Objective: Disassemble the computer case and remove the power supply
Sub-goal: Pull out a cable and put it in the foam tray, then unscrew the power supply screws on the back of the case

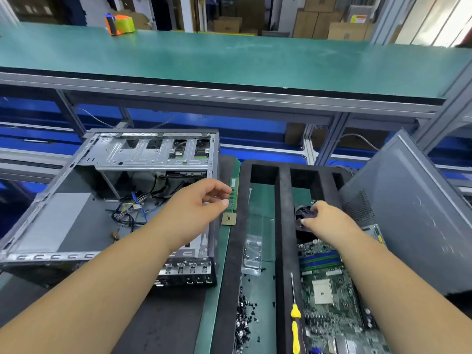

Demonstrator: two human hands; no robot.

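Note:
The open computer case [63, 180] lies on its side at the left, with a grey power supply [58, 221] inside and loose cables [130, 208] beside it. My left hand [196, 208] reaches past the case's right edge and pinches a green memory stick [233, 192] lying on the mat. A square processor chip [228, 219] lies just below it. My right hand [324, 221] grips a black cooler fan [302, 215] in the black foam tray [284, 226], above the removed motherboard [329, 297].
The grey side panel [408, 213] leans at the right. A yellow-handled screwdriver [295, 320] lies on the tray divider. Several black screws [244, 320] and a clear plastic bag [252, 254] sit in the tray's left compartment. A green shelf [229, 60] runs overhead behind.

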